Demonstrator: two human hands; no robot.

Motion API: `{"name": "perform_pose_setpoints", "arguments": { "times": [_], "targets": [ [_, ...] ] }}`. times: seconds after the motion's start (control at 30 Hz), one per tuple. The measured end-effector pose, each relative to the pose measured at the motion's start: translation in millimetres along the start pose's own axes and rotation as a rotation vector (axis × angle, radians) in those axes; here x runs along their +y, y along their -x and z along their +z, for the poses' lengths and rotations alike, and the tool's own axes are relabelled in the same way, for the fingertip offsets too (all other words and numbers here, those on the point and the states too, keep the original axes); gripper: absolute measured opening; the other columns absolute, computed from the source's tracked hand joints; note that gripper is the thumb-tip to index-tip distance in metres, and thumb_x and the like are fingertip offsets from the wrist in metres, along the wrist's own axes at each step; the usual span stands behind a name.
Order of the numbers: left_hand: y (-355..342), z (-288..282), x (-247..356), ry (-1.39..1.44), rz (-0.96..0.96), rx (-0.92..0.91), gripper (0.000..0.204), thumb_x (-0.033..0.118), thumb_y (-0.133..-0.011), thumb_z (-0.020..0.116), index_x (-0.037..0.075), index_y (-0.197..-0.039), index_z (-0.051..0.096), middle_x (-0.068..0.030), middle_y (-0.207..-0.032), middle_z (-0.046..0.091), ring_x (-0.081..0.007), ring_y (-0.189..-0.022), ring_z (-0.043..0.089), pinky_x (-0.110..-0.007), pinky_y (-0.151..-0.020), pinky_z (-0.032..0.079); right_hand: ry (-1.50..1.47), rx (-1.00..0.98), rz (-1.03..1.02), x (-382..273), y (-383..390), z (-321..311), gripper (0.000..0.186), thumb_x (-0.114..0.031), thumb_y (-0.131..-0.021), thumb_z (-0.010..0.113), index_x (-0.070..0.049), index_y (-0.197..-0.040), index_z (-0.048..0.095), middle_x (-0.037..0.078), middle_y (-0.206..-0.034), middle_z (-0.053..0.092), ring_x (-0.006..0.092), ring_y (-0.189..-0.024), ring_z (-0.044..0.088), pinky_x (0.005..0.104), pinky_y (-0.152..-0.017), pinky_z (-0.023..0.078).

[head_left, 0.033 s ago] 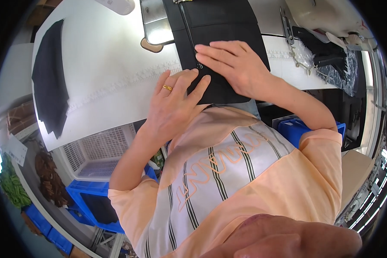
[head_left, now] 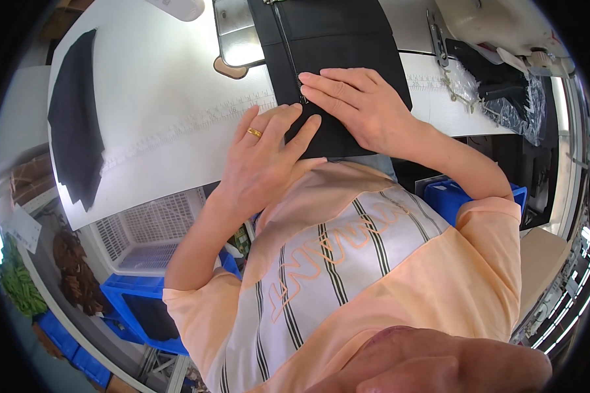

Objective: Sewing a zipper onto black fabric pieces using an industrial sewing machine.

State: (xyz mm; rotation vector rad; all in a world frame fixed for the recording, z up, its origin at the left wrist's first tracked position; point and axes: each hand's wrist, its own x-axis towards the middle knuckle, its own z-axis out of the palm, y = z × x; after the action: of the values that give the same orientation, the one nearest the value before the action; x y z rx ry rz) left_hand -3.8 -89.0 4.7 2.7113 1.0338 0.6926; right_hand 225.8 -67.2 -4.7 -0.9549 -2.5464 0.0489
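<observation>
A black fabric panel [head_left: 334,46] with a long zipper [head_left: 285,39] running along its left part lies on the white, ruler-marked table [head_left: 151,78]. My left hand [head_left: 265,150], with a gold ring, rests its bent, spread fingertips on the panel's lower left, beside the zipper's lower end; the thumb is at the near edge. My right hand [head_left: 364,111] lies open and flattened on the panel, fingertips touching the zipper just above my left hand's fingers.
A dark cloth piece [head_left: 75,118] lies at far left. Metal machine bed [head_left: 236,23] sits behind; machine body [head_left: 505,23] at upper right, near bagged black fabric [head_left: 505,92]. Below are a white basket [head_left: 144,229] and blue crates [head_left: 131,288], [head_left: 446,196].
My right hand has shifted slightly toward me on the panel. My left thumb shows a little farther out at the panel's near edge.
</observation>
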Motion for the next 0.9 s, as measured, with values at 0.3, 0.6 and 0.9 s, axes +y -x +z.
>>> {"name": "perform_pose_setpoints", "arguments": {
  "times": [0.3, 0.6, 0.9],
  "targets": [
    [-15.2, -10.4, -42.4, 0.260, 0.103, -0.026, 0.044, 0.038, -0.074, 0.077, 0.009, -0.107, 0.069, -0.0071, -0.111, 0.064, -0.0249, -0.096, 0.063, -0.039, -0.083, 0.052, -0.019, -0.053, -0.062, -2.8, 1.0, -7.1, 0.045, -0.009, -0.080, 0.059, -0.011, -0.125, 0.060, 0.007, -0.133, 0.055, 0.0260, -0.117, 0.054, 0.0391, -0.094, 0.044],
    [-58.4, 2.0, -92.2, -0.007, 0.018, 0.051, 0.026, 0.024, -0.087, 0.068, 0.016, -0.111, 0.071, 0.0016, -0.117, 0.066, -0.0192, -0.098, 0.064, -0.053, -0.108, 0.030, -0.068, -0.059, -0.092, 0.2, 1.1, -10.2, 0.040, -0.013, -0.084, 0.055, -0.009, -0.123, 0.060, 0.009, -0.134, 0.055, 0.0265, -0.118, 0.053, 0.0397, -0.095, 0.044],
    [-63.6, -4.7, -91.8, -0.001, -0.001, 0.005, 0.026, 0.026, -0.083, 0.072, 0.017, -0.108, 0.072, 0.0042, -0.118, 0.066, -0.0174, -0.097, 0.063, -0.060, -0.109, 0.022, -0.090, -0.084, -0.102, 8.7, -5.0, -13.5, 0.039, -0.013, -0.084, 0.054, -0.010, -0.123, 0.060, 0.008, -0.134, 0.054, 0.0246, -0.119, 0.052, 0.0387, -0.095, 0.043]
  ]
}}
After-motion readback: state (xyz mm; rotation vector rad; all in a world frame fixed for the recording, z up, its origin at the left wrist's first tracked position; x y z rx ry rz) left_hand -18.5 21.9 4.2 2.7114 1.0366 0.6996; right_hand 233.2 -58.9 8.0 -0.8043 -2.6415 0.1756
